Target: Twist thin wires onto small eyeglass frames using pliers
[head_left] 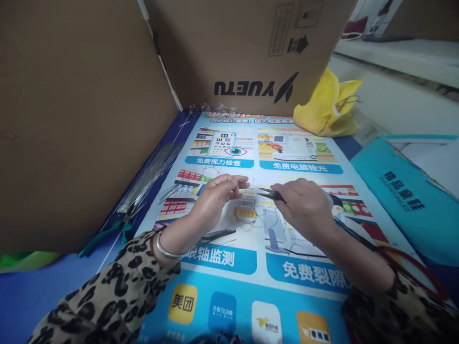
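My left hand (215, 198) is raised over a printed poster (229, 282), its thumb and fingers pinched together. Thin wire (245, 220) curves below the fingertips and seems to come from the pinch; the exact hold is partly hidden. In my right hand (304, 203) are slim black tweezers (269, 193), their pointed tips facing the left fingertips with a small gap between. A few dark thin strips (218, 234) lie on the poster just under the left wrist.
To the left lie a bundle of thin wires (152, 174) and a green-handled tool (124, 227). Red-handled scissors (412, 267) rest by my right forearm. Cardboard (229, 52) walls the back and left. A yellow bag (326, 110) and a teal box (405, 191) stand right.
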Motion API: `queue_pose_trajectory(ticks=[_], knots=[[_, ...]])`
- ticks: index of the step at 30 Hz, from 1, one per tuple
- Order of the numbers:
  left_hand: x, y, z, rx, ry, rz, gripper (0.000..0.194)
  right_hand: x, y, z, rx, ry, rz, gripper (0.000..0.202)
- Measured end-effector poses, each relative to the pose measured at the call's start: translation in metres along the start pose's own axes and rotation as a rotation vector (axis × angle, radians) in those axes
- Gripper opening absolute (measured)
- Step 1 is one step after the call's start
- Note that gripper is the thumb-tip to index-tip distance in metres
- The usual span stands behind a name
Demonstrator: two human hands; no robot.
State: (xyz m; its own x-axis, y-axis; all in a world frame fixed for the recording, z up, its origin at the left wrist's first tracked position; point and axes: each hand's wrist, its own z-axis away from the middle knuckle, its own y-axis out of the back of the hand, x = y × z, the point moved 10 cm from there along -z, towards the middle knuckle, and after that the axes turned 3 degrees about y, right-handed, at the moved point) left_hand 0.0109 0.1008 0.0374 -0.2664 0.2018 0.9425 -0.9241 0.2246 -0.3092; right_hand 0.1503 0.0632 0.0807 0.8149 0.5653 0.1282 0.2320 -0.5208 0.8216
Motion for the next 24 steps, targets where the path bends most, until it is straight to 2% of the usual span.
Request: queue_pose_trajectory(ticks=[4, 12, 24], knots=[[-0.006, -0.007, 0.0, -0.065, 0.067, 0.116, 0.019, -0.003, 0.0, 0.001, 0.017, 0.059, 0.016, 0.02], [-0.021, -0.007, 0.002, -0.039, 0.138, 0.099, 0.018, -0.027, 0.005, 0.003, 0.037, 0.221, 0.126, 0.022], [-0.032, -0.013, 0.005, -0.072, 0.266, 0.132, 0.02, -0.03, 0.011, 0.008, 0.095, 0.256, 0.107, 0.025]])
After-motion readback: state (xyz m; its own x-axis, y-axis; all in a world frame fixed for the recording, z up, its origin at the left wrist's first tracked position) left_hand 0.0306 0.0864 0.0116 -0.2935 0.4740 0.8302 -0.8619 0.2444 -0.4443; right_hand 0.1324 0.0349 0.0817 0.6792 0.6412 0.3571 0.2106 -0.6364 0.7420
